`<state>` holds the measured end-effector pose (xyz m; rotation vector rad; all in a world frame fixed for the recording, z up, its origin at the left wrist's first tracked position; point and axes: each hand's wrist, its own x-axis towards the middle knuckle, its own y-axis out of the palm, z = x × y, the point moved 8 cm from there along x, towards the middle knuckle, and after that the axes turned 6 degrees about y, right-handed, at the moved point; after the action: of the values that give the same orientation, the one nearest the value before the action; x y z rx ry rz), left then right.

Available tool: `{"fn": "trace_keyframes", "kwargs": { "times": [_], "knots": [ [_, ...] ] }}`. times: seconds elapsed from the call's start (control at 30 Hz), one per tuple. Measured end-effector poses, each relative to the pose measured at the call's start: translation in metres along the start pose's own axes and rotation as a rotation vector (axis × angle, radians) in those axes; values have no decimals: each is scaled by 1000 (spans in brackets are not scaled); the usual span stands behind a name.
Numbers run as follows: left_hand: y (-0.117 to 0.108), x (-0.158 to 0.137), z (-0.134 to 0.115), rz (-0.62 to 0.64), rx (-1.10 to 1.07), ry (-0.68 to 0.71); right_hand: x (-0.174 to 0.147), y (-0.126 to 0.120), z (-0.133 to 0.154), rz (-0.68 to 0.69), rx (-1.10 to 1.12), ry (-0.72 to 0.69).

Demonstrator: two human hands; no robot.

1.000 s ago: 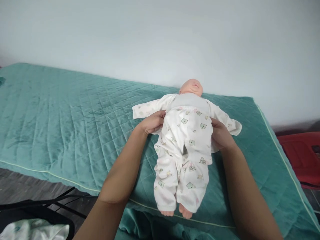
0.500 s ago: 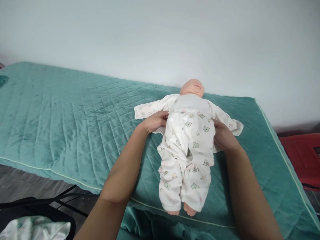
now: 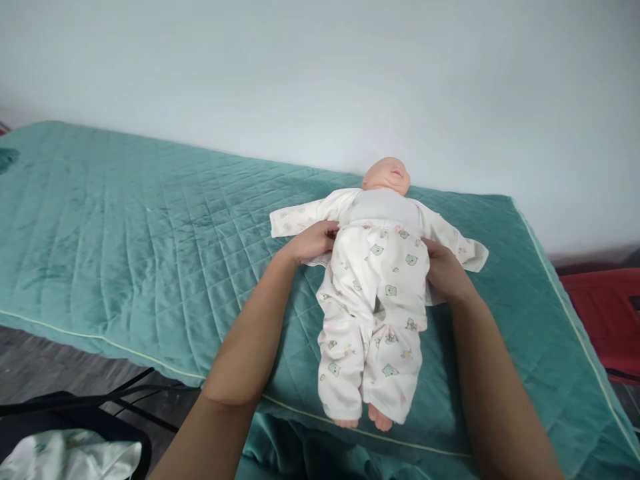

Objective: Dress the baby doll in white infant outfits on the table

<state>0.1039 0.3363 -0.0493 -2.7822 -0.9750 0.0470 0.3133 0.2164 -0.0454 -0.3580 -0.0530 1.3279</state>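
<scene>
A baby doll (image 3: 387,176) lies on its back, head toward the wall and feet toward me. It wears white trousers (image 3: 383,267) printed with small green bears, pulled up high over its middle. Above their waistband shows a white long-sleeved top (image 3: 377,205), its sleeves spread out to both sides. My left hand (image 3: 315,241) pinches the trousers at the left of the waist. At the opposite side my right hand (image 3: 447,268) grips their edge, its fingertips partly hidden behind the cloth. The top's hem peeks out beside both hands.
A green quilted cover (image 3: 150,247) spreads over the long table or bed, which stands against a white wall (image 3: 300,80). A red chair (image 3: 605,313) is at the right. Printed white cloth (image 3: 70,457) lies in a dark-rimmed holder at the lower left.
Almost nothing differs. Both hands keep their places at the sides of the trousers, and the view has shifted very slightly.
</scene>
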Motion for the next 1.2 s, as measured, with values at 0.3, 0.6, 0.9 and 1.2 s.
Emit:
{"fn": "trace_keyframes", "kwargs": {
  "times": [0.3, 0.6, 0.9, 1.2],
  "knots": [
    [-13, -2, -1, -82, 210, 16, -1, -10, 1, -230, -164, -22],
    [-33, -4, -1, -390, -6, 48, 4, -28, -6, -418, -191, -44],
    [-31, -11, -33, -538, 84, 328, -10, -25, 23, -493, -29, -343],
    [-13, -8, -49, -304, 240, 439, -8, -10, 32, -250, -1, -477]
  ]
}}
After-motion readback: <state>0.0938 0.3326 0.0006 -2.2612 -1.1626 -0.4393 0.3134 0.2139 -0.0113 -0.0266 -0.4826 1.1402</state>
